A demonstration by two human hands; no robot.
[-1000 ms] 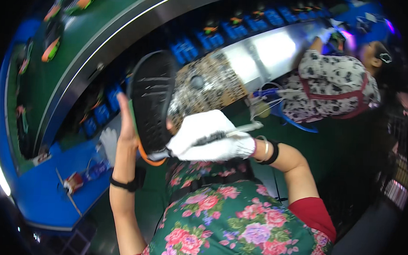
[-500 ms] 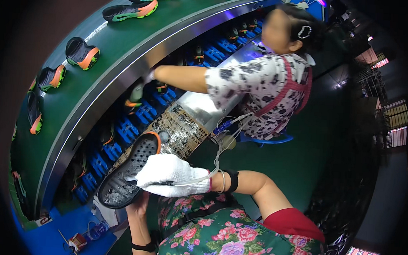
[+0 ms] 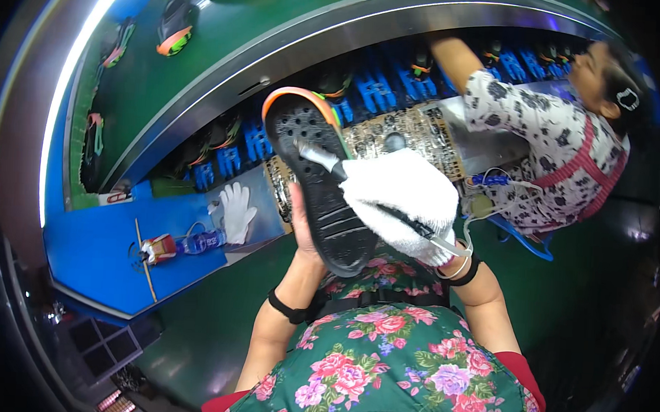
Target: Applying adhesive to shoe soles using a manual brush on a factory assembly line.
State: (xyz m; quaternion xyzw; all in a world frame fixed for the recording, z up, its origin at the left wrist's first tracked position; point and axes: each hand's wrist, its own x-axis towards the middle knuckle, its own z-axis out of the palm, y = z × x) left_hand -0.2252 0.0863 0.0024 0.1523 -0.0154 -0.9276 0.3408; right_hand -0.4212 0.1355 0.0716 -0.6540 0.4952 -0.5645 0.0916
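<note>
A black shoe sole (image 3: 336,232) with an orange and green rim at its far end stands tilted in front of me, its hollowed, holed face toward me. My bare left hand (image 3: 303,223) grips it along the left edge, fingers partly hidden behind. In a white knit glove, my right hand (image 3: 407,202) is closed around a brush (image 3: 319,157) fed by a thin clear tube (image 3: 450,245). The bristles lie against the holed part of the sole. Wet shine shows on the sole's near half.
Beyond runs a metal-edged green conveyor (image 3: 226,43) carrying shoe parts. Under it are blue racks (image 3: 375,92) with shoes. A shiny, cardboard-covered ledge (image 3: 421,133) lies behind my hands. Left, a blue table (image 3: 100,251) holds a white glove (image 3: 237,213) and blue bottle (image 3: 203,240). A co-worker (image 3: 532,119) sits right.
My view has turned left, bringing the blue table further in. The sole has swung more upright, and the brush has moved from the near half to the holed far half.
</note>
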